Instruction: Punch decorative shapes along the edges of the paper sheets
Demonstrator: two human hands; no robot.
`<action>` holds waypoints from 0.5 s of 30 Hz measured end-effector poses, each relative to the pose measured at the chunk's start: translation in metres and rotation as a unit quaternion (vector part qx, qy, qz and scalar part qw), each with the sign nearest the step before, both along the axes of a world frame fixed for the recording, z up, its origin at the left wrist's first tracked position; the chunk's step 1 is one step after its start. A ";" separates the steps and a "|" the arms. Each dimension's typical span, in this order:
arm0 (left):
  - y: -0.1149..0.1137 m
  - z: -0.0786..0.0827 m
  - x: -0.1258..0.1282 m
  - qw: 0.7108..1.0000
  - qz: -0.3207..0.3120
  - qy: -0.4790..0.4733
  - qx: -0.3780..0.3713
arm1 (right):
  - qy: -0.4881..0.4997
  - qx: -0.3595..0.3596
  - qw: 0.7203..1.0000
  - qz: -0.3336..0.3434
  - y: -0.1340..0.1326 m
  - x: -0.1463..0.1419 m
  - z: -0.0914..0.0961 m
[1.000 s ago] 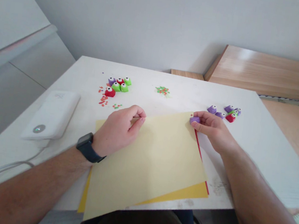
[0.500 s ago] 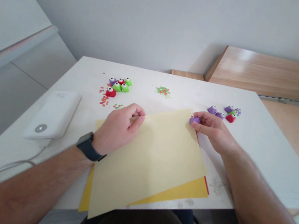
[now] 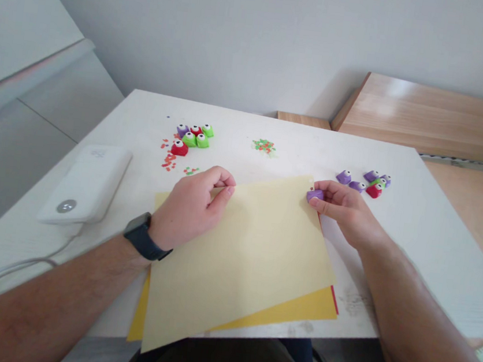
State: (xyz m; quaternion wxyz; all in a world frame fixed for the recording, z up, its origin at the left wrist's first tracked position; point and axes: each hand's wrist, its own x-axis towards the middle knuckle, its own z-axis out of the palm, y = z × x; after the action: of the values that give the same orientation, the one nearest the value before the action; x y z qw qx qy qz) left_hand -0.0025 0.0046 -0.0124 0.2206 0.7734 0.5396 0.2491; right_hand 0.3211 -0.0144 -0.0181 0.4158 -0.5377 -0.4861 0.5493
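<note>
A cream paper sheet [image 3: 240, 268] lies slanted over a yellow sheet [image 3: 282, 318], with a thin red edge [image 3: 334, 300] showing at the right. My left hand [image 3: 195, 202], a dark watch on its wrist, pinches the cream sheet's far edge between thumb and finger. At the sheet's far right corner, my right hand [image 3: 343, 207] grips a small purple craft paper punch [image 3: 315, 196] with thumb and fingers. The punch sits over the corner's edge, and a tiny dark shaped spot [image 3: 311, 188] shows just beyond it.
Several coloured punches with eye-like buttons [image 3: 189, 139] stand far left, more [image 3: 357, 186] at right. Small paper cut-outs [image 3: 264, 146] lie in heaps, orange ones [image 3: 168, 162] at left. A white power bank [image 3: 88, 184] with a cable [image 3: 18, 265] rests on the left.
Both hands, the paper and the purple punch hold almost the same position. Only a very slight shift of the whole view shows.
</note>
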 end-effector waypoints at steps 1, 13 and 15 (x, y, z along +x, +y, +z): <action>0.000 0.000 0.000 1.000 0.001 0.000 -0.001 | -0.002 0.000 1.000 0.000 0.000 0.000 0.000; 0.000 0.000 0.000 1.000 0.004 0.004 0.002 | -0.001 0.003 1.000 -0.002 0.000 0.000 -0.001; 0.000 0.000 -0.001 1.000 0.005 0.003 0.002 | 0.002 0.002 1.000 0.000 0.000 0.000 -0.001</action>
State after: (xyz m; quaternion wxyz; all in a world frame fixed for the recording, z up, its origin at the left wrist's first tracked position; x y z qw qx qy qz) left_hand -0.0030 0.0050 -0.0127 0.2160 0.7720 0.5434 0.2492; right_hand 0.3213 -0.0147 -0.0189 0.4183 -0.5358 -0.4863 0.5491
